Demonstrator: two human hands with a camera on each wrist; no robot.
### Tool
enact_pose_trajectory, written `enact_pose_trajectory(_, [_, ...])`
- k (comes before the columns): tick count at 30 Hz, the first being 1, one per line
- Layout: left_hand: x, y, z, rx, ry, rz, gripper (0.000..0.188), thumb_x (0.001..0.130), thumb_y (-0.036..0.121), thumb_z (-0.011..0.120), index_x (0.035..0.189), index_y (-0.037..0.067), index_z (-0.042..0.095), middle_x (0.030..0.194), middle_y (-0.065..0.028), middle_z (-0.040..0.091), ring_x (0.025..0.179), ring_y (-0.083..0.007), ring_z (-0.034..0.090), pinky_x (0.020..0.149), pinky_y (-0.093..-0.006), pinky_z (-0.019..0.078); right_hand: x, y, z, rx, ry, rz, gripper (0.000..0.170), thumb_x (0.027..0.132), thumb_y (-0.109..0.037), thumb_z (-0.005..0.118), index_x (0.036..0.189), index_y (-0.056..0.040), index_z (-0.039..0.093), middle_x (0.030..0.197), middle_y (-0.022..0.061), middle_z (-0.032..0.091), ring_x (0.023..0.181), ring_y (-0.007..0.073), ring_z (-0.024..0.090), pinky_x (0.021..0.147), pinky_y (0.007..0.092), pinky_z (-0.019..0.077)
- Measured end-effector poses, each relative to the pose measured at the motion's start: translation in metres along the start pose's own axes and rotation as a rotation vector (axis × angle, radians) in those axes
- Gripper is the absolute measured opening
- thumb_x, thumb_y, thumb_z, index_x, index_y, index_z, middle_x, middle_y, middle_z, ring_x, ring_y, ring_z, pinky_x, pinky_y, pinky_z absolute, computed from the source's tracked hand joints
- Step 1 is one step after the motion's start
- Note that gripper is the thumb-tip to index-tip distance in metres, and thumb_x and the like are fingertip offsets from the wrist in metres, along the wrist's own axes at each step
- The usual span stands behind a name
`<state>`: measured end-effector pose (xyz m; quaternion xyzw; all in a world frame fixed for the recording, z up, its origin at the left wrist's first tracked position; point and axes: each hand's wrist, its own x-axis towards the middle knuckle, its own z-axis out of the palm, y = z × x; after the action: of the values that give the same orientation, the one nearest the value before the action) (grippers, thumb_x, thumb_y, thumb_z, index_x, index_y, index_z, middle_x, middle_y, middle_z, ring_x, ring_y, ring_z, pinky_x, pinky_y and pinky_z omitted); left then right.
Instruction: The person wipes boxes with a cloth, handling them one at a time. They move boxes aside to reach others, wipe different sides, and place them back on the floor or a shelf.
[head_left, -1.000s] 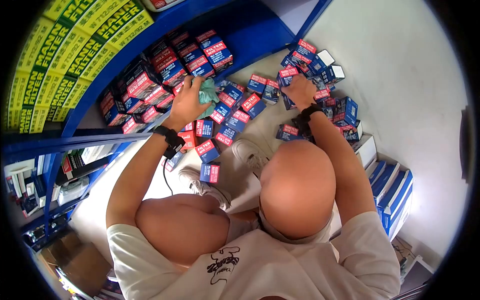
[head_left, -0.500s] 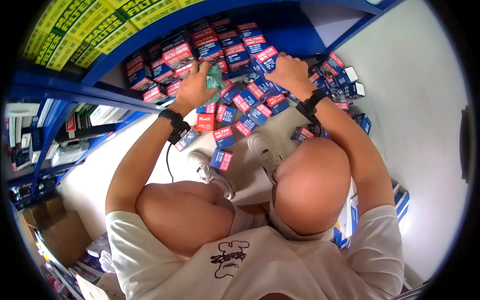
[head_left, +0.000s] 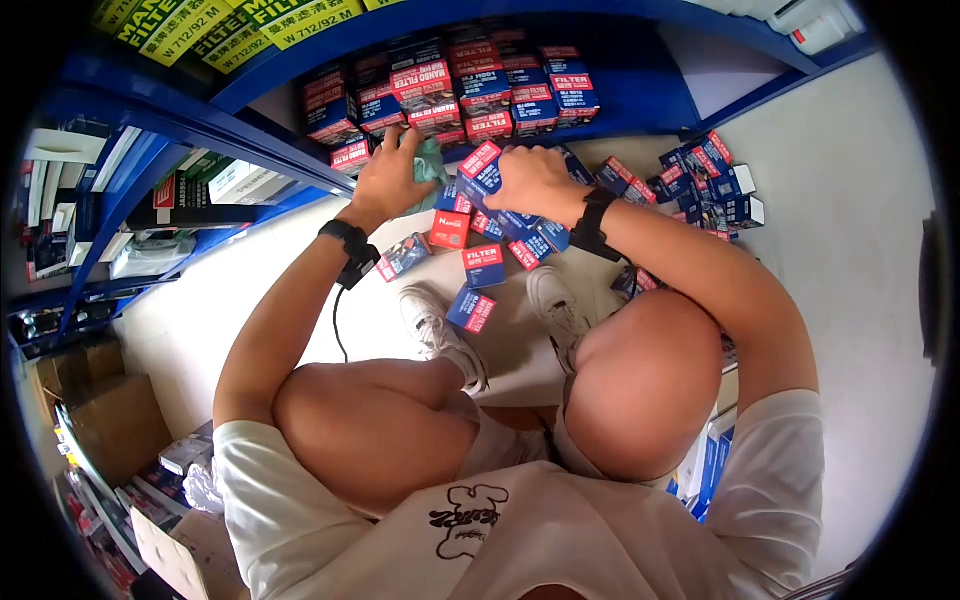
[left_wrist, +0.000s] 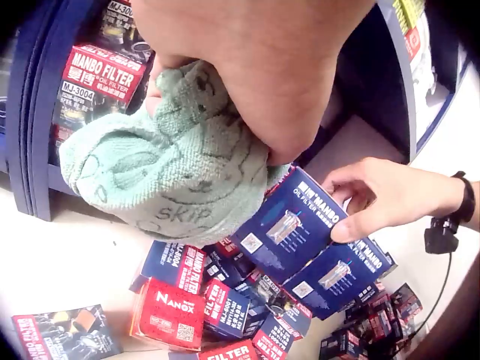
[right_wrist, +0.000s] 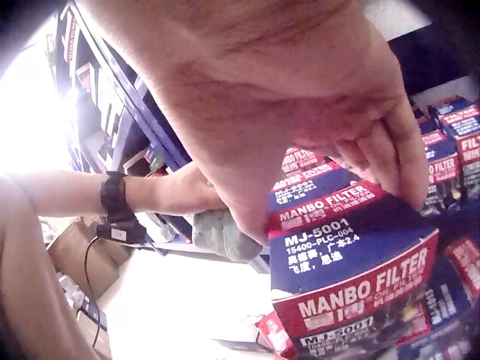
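My left hand [head_left: 388,180] grips a crumpled pale green cloth [left_wrist: 172,176] with dark lettering, close to the shelf's front edge. To its right, my right hand [head_left: 540,183] holds blue-and-red oil filter boxes [right_wrist: 341,247], thumb on one side and fingers over the other. In the left wrist view two of these boxes [left_wrist: 289,229] lie side by side under the thumb, overlapping the cloth's edge. The right wrist view shows MJ-5001 printed on the nearer one. Behind the hands, similar boxes [head_left: 425,95] stand stacked in rows on the blue shelf [head_left: 640,85].
More filter boxes lie scattered on the floor, among them a red Nanox box [left_wrist: 169,313] and a pile [head_left: 715,180] by the wall. White shoes [head_left: 440,330] stand close to the loose boxes. A side shelf [head_left: 130,200] holds assorted cartons at left.
My right hand has carried the boxes from the floor pile leftward to beside my left hand. The head view has swung right; the left hand keeps its hold on the cloth.
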<state>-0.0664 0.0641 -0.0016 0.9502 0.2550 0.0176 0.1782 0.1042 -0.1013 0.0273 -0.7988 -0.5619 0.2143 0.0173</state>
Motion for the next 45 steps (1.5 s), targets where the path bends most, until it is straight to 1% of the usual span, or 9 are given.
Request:
enact_pose_trajectory(4, [-0.004, 0.002, -0.005, 0.018, -0.047, -0.045, 0.073, 0.072, 0.026, 0.080, 0.134, 0.010, 0.045, 0.131, -0.0190, 0.048, 0.115, -0.0424, 0.057, 0.094, -0.0496, 0.0514, 0.007, -0.009, 0.026, -0.006, -0.023, -0.038, 0.056, 0.071, -0.045, 0.076, 0.097, 0.0040, 0.071, 0.102, 0.0237, 0.071, 0.090, 0.0373, 0.071, 0.079, 0.0443, 0.0571])
enact_pose_trajectory(6, [-0.006, -0.001, 0.002, 0.028, -0.019, -0.015, 0.074, 0.072, 0.026, 0.080, 0.135, 0.010, 0.044, 0.132, -0.0189, 0.048, 0.115, -0.0428, 0.057, 0.094, -0.0497, 0.0515, 0.008, -0.011, 0.037, -0.016, -0.013, -0.024, 0.039, 0.067, -0.039, 0.078, 0.085, -0.0039, 0.076, 0.093, 0.0183, 0.073, 0.088, 0.0331, 0.072, 0.075, 0.0428, 0.0565])
enact_pose_trajectory(11, [-0.005, 0.011, -0.003, 0.007, -0.088, -0.018, 0.076, 0.073, 0.028, 0.079, 0.137, 0.008, 0.043, 0.134, -0.0211, 0.046, 0.115, -0.0451, 0.057, 0.093, -0.0507, 0.0516, 0.003, -0.008, 0.062, -0.020, 0.010, -0.039, 0.068, 0.066, -0.033, 0.083, 0.112, 0.0090, 0.055, 0.092, 0.0225, 0.072, 0.088, 0.0361, 0.072, 0.074, 0.0430, 0.0587])
enact_pose_trajectory(18, [0.000, 0.013, 0.008, -0.020, -0.061, 0.029, 0.078, 0.073, 0.028, 0.080, 0.138, 0.009, 0.042, 0.134, -0.0221, 0.045, 0.112, -0.0453, 0.059, 0.092, -0.0508, 0.0525, -0.001, 0.003, 0.086, -0.055, -0.062, -0.066, 0.068, 0.068, -0.037, 0.083, 0.111, 0.0092, 0.057, 0.095, 0.0193, 0.072, 0.088, 0.0329, 0.073, 0.073, 0.0409, 0.0588])
enact_pose_trajectory(27, [0.009, 0.034, 0.005, -0.035, -0.069, 0.125, 0.074, 0.071, 0.025, 0.081, 0.134, 0.012, 0.045, 0.128, -0.0197, 0.047, 0.105, -0.0445, 0.062, 0.087, -0.0508, 0.0547, -0.007, 0.006, 0.089, -0.070, -0.107, -0.090, 0.046, 0.074, -0.030, 0.078, 0.102, 0.0054, 0.067, 0.097, 0.0195, 0.072, 0.092, 0.0339, 0.072, 0.076, 0.0428, 0.0590])
enact_pose_trajectory(31, [0.014, 0.041, 0.006, -0.040, -0.053, 0.128, 0.073, 0.071, 0.025, 0.081, 0.134, 0.014, 0.045, 0.128, -0.0194, 0.048, 0.105, -0.0443, 0.062, 0.086, -0.0510, 0.0547, -0.008, 0.013, 0.096, -0.076, -0.118, -0.149, 0.062, 0.076, -0.037, 0.081, 0.109, 0.0104, 0.059, 0.099, 0.0246, 0.070, 0.094, 0.0359, 0.071, 0.077, 0.0422, 0.0591])
enact_pose_trajectory(33, [0.017, 0.044, 0.011, -0.049, -0.016, 0.161, 0.073, 0.071, 0.025, 0.081, 0.134, 0.015, 0.045, 0.126, -0.0191, 0.048, 0.106, -0.0444, 0.062, 0.086, -0.0512, 0.0546, -0.009, 0.019, 0.099, -0.072, -0.093, -0.214, 0.045, 0.074, -0.038, 0.081, 0.096, 0.0010, 0.072, 0.102, 0.0197, 0.071, 0.097, 0.0339, 0.070, 0.080, 0.0424, 0.0581])
enact_pose_trajectory(36, [0.024, 0.053, 0.014, -0.005, -0.015, 0.173, 0.072, 0.071, 0.025, 0.081, 0.133, 0.015, 0.046, 0.124, -0.0189, 0.049, 0.106, -0.0449, 0.061, 0.086, -0.0511, 0.0548, -0.012, 0.022, 0.094, -0.031, -0.017, -0.224, 0.045, 0.074, -0.040, 0.081, 0.093, -0.0006, 0.074, 0.102, 0.0198, 0.071, 0.097, 0.0346, 0.070, 0.081, 0.0433, 0.0575])
enact_pose_trajectory(45, [0.064, 0.119, 0.024, 0.030, 0.003, 0.325, 0.073, 0.068, 0.025, 0.084, 0.130, 0.013, 0.048, 0.125, -0.0182, 0.048, 0.105, -0.0435, 0.061, 0.081, -0.0504, 0.0564, -0.017, 0.070, 0.044, -0.094, 0.043, 0.095, 0.021, 0.081, -0.016, 0.061, 0.094, -0.0084, 0.076, 0.099, 0.0158, 0.073, 0.098, 0.0312, 0.071, 0.077, 0.0428, 0.0560])
